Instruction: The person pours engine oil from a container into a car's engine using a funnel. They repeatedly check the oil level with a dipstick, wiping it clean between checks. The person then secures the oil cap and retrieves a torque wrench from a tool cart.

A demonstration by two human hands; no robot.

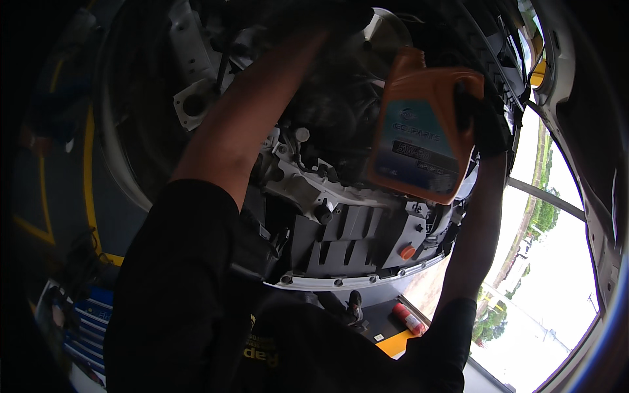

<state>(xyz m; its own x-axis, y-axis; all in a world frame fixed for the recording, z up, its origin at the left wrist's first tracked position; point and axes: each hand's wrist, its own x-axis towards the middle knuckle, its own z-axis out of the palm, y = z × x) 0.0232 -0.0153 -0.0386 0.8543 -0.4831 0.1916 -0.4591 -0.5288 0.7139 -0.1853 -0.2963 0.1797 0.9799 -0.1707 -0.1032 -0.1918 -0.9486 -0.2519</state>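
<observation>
An orange engine oil jug [419,131] with a blue-green label hangs over the open engine bay, tilted slightly, its neck at the upper left. My right hand [485,124], in a black glove, is closed round the jug's handle on the right side. My left arm reaches far across the bay. At its end my left hand [347,19], dark and apparently gloved, merges with the shadow at the top, so its fingers cannot be made out. Beside that hand, above the jug's neck, is a pale cone-like piece [383,39], perhaps a funnel.
Along the car's front runs a metal crossmember [341,193] above black plastic panels; an orange-red cap [407,252] sits there. On the floor lies a red cylinder [409,319]. A blue drawer cabinet [92,321] stands at lower left. The raised hood edge [570,98] curves along the right.
</observation>
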